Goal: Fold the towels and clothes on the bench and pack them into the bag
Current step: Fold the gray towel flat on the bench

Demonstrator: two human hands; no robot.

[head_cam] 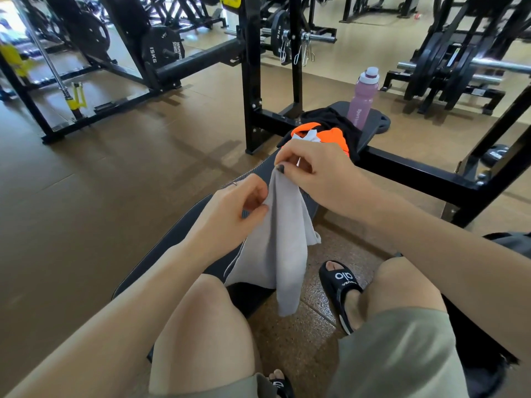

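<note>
A: Head view, fingers first?
B: Right hand (319, 173) pinches the grey towel (275, 248) at its top edge; left hand (230, 208) pinches its side lower down.
A: Towel position?
B: Hanging above the counter (178, 254), between the knees.
A: Rest?
B: Orange and black clothes (330, 133) piled farther along the counter, purple bottle (362, 96) just beside. Dark bag (508, 242) at right edge.

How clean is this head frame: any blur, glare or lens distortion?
Head view: both hands, left and right, and the grey towel are sharp; strong window glare washes out the top left; the wide-angle lens bends the rack uprights; the frame's corners look soft.
</note>
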